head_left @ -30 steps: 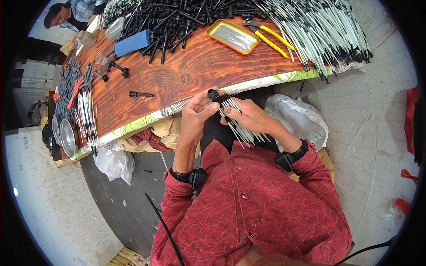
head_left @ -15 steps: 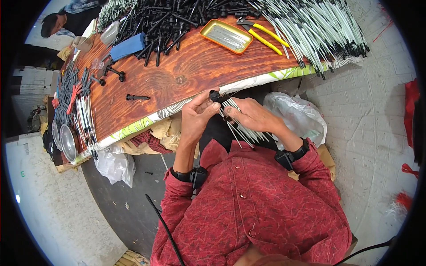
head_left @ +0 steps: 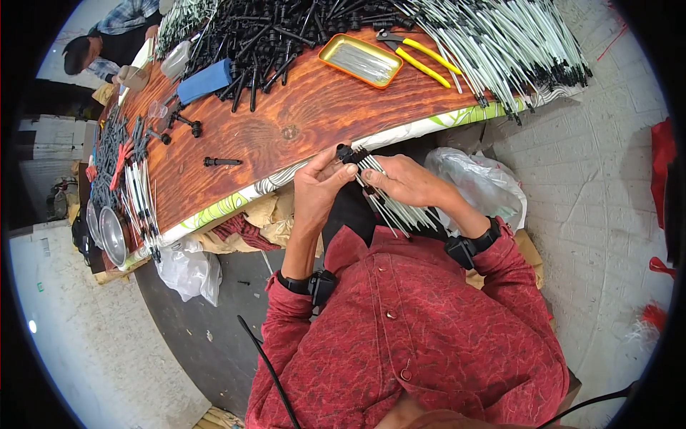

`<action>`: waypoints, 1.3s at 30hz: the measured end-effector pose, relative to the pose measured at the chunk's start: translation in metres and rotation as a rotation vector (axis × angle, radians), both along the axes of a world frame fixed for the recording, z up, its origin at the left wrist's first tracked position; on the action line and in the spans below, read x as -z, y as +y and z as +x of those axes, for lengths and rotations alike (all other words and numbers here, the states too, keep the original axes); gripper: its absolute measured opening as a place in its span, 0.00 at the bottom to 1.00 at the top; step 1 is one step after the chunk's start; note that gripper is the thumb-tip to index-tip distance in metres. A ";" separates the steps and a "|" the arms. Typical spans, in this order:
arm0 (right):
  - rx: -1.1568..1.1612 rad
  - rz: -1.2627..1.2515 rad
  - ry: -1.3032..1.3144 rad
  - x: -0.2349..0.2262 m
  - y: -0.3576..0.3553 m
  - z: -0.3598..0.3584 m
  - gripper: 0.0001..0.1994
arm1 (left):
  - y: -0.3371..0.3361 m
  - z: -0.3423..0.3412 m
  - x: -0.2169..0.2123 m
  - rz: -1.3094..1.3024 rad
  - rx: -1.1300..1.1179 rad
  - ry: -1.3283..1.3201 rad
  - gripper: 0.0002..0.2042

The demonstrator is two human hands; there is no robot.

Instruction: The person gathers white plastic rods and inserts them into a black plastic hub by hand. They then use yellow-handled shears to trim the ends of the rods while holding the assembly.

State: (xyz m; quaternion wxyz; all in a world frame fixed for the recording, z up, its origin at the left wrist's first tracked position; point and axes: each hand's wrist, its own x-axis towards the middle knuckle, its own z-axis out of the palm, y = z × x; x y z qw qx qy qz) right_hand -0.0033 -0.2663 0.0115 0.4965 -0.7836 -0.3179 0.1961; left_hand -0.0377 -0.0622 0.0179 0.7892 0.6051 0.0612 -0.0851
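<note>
In front of my chest, at the table's front edge, my left hand [head_left: 320,187] is closed with thumb and fingers on a small black plastic fitting [head_left: 344,152]. Close against it, my right hand [head_left: 406,180] grips a bundle of thin white rods with black ends [head_left: 389,211], which slants down toward my lap. The black ends of the bundle lie by the fitting, between my two hands. Whether a rod sits inside the fitting is too small to tell. A single black plastic piece [head_left: 223,161] lies on the table left of my hands.
Along the wooden table [head_left: 286,114] lie a heap of black plastic parts [head_left: 264,36], an orange-rimmed tray [head_left: 361,61] of thin needle-like pieces, yellow-handled pliers [head_left: 429,61], a pile of white rods [head_left: 514,57] and a blue block [head_left: 205,81]. A person [head_left: 118,43] sits at the far left.
Both hands keep their grip in nearly the same place. The view has shifted slightly, and the person at the far left has moved a little.
</note>
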 end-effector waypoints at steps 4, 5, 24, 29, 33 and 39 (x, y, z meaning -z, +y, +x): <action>-0.034 0.050 0.035 0.006 -0.001 0.002 0.20 | -0.001 0.000 0.000 -0.004 0.000 0.026 0.22; -0.045 0.073 0.045 0.008 -0.001 0.002 0.20 | -0.001 0.000 0.001 -0.003 -0.004 0.020 0.22; 0.091 0.198 0.105 -0.015 0.025 -0.005 0.24 | 0.025 0.007 -0.021 -0.159 0.032 -0.097 0.22; 0.092 0.271 0.054 -0.015 0.044 -0.009 0.24 | 0.046 0.009 -0.042 -0.059 0.120 -0.098 0.23; 0.040 0.194 0.036 -0.020 0.054 -0.006 0.21 | 0.063 0.013 -0.039 -0.073 0.186 -0.112 0.24; -0.016 0.032 -0.028 -0.012 0.061 -0.009 0.20 | 0.078 0.010 -0.016 -0.144 0.196 -0.020 0.21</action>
